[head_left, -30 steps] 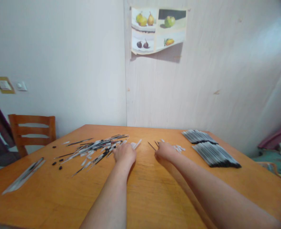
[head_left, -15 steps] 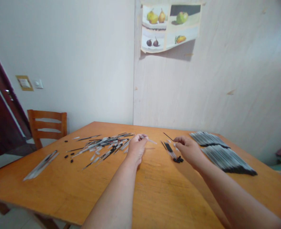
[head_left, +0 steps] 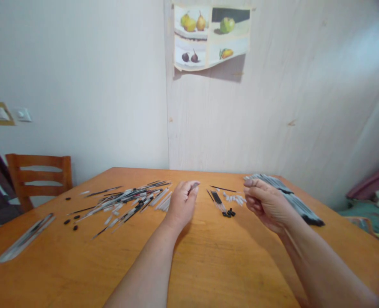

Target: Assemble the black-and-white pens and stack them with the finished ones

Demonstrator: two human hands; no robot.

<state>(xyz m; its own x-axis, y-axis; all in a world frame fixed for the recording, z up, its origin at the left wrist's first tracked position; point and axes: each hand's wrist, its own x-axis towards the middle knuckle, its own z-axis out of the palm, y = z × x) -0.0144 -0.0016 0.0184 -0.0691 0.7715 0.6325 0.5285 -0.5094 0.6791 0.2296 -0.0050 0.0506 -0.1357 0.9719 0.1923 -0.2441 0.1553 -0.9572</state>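
While the left hand pinches what looks like a clear tube, the head view shows the right hand with fingers together, apparently clamped on a refill between both hands. Judgement: keep tube and refill aligned, grips light, wrists clear of the caps.

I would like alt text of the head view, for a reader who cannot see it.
A left hand pinches a greyish piece above a wooden table; the right hand seems to hold a thin dark rod. Loose pen parts lie heaped at left, neat pen rows at right, black caps between.
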